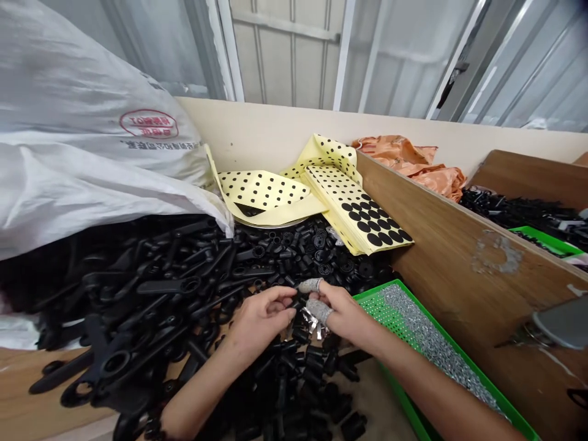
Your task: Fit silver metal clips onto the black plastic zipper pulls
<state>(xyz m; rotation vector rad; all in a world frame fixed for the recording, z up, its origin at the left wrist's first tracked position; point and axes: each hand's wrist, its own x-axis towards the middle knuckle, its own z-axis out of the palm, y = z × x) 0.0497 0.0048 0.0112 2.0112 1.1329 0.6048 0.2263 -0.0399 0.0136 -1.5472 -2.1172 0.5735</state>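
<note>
My left hand [261,315] is closed, its thumb and fingertips pinching a small black plastic part [299,300] that is mostly hidden. Facing it, my right hand [337,309] has grey wraps on its thumb and a finger. These fingers are bent in against the same spot, and what they pinch cannot be made out. Just beneath the fingertips lie several small shiny metal clips [316,327]. Short black plastic sleeves [315,361] are heaped below my hands, and small round black parts [321,251] are piled beyond them.
Long black handles [169,286] fill the left side under a white sack [92,159]. Yellow sticker sheets [362,211] with black dots lie behind. At right, a green tray [404,401] holds small metal pieces [427,331] beside a wooden divider [441,257]. A grey-bodied tool [560,324] hangs there.
</note>
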